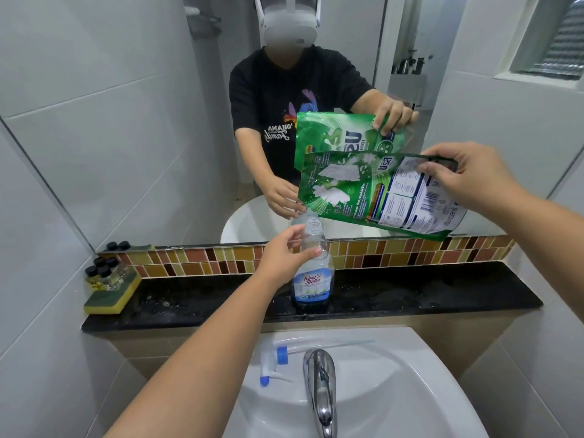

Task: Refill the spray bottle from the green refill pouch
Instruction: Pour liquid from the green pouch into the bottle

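A clear spray bottle (313,270), its top off, stands upright on the black worktop (410,295) at the centre of the frame. The left hand (284,254) wraps its fingers (311,253) around the bottle's neck. Above it, the green refill pouch (363,191) is tilted, its lower corner just beside the bottle's open mouth. The right hand (471,175) pinches the pouch's raised end at the right. The sprayer top (275,361) lies on the white sink (395,374) rim below, left of the tap (319,384). A sponge (110,295) carrying small bottles (102,273) sits at the worktop's left end.
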Available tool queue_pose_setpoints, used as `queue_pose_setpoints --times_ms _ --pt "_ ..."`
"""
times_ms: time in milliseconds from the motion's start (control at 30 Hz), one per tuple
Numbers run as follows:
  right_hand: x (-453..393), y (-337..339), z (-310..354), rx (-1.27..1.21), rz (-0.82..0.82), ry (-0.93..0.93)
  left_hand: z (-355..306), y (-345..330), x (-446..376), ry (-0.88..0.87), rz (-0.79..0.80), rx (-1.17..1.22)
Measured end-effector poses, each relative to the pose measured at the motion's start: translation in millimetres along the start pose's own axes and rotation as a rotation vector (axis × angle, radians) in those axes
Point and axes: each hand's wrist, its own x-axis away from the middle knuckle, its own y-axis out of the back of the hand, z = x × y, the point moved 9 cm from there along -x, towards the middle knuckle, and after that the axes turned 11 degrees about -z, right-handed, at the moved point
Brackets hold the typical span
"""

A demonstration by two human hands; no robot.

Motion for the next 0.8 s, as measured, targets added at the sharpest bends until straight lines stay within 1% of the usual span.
queue_pose_setpoints --times_ms 167,300,500,800 --pt "-6.7 -0.6 5.1 0.032 0.004 0.03 -7.1 -1.8 -5.2 0.04 0.044 0.073" --pt "-9.0 -2.5 10.7 0.031 0.013 0.058 -6.4 -0.3 -4.3 0.03 0.017 0.083" --pt "-12.3 -1.0 23.8 0.08 0.018 0.127 -4.9 -0.3 -5.0 0.05 0.019 0.094" --pt "-19.0 1.4 35.1 0.108 0.022 0.167 -1.8 -0.4 -6.5 0.08 0.015 0.108"
